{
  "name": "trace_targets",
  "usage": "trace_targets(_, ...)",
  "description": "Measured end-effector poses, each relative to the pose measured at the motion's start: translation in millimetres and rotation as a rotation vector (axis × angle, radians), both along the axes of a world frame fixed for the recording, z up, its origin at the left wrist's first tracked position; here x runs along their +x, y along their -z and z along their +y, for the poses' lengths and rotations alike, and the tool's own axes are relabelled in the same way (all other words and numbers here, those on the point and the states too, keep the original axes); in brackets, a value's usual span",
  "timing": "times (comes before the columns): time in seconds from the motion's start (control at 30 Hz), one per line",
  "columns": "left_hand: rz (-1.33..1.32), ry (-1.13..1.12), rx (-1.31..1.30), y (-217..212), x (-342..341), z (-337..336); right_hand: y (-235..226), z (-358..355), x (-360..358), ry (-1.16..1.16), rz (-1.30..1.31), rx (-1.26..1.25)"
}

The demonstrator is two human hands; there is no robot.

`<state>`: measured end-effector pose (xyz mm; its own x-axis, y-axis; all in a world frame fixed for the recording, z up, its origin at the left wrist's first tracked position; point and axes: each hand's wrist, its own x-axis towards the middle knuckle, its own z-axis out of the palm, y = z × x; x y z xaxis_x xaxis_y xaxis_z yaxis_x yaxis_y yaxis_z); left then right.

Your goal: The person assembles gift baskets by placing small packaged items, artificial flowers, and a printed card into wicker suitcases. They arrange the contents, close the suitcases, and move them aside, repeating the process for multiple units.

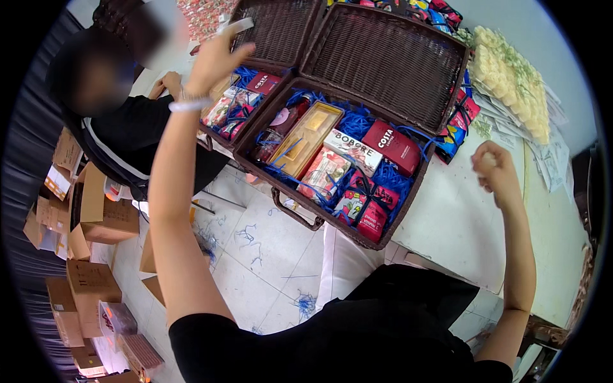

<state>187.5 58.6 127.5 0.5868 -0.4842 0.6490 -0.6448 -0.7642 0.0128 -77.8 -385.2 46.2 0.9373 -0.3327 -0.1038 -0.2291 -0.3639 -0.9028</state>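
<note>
My left hand point(214, 67) is raised over the far wicker case point(274, 38), its thumb spread away from the fingers. A short white strip point(237, 27) shows at its fingertips; whether they touch it I cannot tell. My right hand point(497, 171) is up over the white table at right, fingers curled in around something pale and small. Between my hands lies an open dark brown wicker case point(396, 64). In it sit a gold tray box point(306, 140), a bottle point(281, 121), a white box point(352, 152), a dark red box point(391, 147), a floral box point(324, 172) and a ribbon-tied pink pack point(367, 204).
A seated person point(121, 127) in black is at left, hands by the far case. Cream flowers point(511, 83) lie on papers at right, beside colourful ribbon-tied packs point(456, 124). Cardboard boxes point(96, 210) stand on the left floor, near blue paper shreds point(306, 303).
</note>
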Motion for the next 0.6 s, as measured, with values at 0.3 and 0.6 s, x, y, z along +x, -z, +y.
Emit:
trace_targets(0.3,0.229,-0.062,-0.136,98,-96,-1,-14,-18,89,-0.099,0.093,0.314)
trace_targets(0.6,0.364,-0.068,-0.258,104,-90,3,-13,-9,104,-0.064,-0.017,0.010)
